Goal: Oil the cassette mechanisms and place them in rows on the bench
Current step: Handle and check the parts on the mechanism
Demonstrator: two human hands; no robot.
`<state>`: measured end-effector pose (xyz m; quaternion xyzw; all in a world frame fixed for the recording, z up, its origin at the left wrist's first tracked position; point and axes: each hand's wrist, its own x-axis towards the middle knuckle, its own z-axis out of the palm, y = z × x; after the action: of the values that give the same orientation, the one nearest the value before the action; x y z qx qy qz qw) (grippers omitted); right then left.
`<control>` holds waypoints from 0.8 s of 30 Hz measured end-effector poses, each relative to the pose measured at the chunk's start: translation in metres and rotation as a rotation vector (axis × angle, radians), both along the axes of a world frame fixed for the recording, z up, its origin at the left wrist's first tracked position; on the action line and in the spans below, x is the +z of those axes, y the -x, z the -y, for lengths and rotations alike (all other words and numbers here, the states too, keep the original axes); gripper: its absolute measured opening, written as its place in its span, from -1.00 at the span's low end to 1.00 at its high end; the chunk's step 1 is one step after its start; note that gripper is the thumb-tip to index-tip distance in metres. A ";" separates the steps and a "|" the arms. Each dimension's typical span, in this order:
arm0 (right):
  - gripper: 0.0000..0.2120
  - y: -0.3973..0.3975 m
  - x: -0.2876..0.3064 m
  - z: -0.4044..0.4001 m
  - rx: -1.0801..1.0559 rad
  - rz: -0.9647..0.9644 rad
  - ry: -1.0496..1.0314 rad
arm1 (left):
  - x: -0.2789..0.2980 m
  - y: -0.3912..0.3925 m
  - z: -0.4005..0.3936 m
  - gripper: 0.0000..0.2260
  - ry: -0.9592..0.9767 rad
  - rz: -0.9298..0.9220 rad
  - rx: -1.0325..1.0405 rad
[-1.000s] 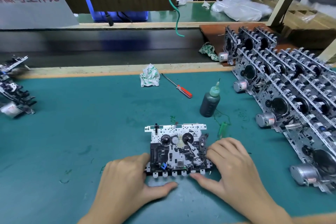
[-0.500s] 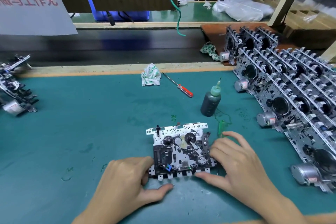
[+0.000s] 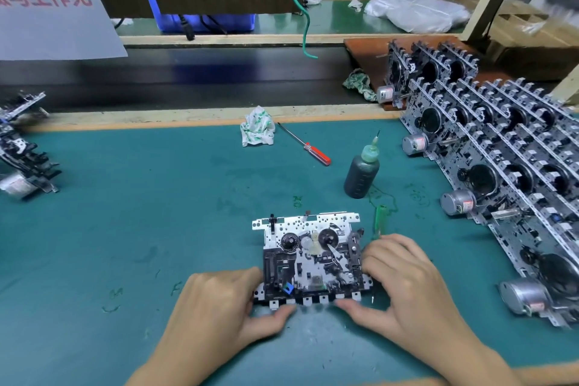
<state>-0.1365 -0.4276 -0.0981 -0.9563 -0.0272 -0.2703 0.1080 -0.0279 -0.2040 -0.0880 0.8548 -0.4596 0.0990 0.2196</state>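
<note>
A cassette mechanism [image 3: 310, 255] lies flat on the green bench mat [image 3: 141, 213], just in front of me. My left hand [image 3: 219, 313] grips its left near corner, thumb along the front edge. My right hand [image 3: 404, 288] grips its right side, thumb under the front edge and fingers curled over the right rim. A dark oil bottle [image 3: 361, 172] with a green nozzle stands upright behind and to the right of the mechanism. Rows of mechanisms [image 3: 501, 166] with silver motors stand along the right of the bench.
A red-handled screwdriver [image 3: 305, 144] and a crumpled rag [image 3: 257, 130] lie at the back of the mat. A small green tool [image 3: 379, 219] lies beside the mechanism's right corner. A few more mechanisms [image 3: 22, 153] sit at the far left. A person stands beyond the bench.
Both hands stay on the mechanism, which has shifted slightly to the right on the mat. My right fingers have closed in over its right edge.
</note>
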 end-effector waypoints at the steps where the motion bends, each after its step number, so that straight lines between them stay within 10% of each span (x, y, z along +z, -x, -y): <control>1: -0.52 0.000 0.000 0.000 0.007 -0.011 -0.011 | -0.001 0.000 0.001 -0.53 0.000 0.009 0.013; 24: -0.51 -0.001 0.001 -0.005 0.002 0.010 0.029 | 0.003 0.002 0.003 -0.35 -0.025 -0.145 0.111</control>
<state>-0.1356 -0.4226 -0.0970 -0.9564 -0.0324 -0.2744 0.0944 -0.0296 -0.2074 -0.0845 0.8866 -0.3956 0.0433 0.2359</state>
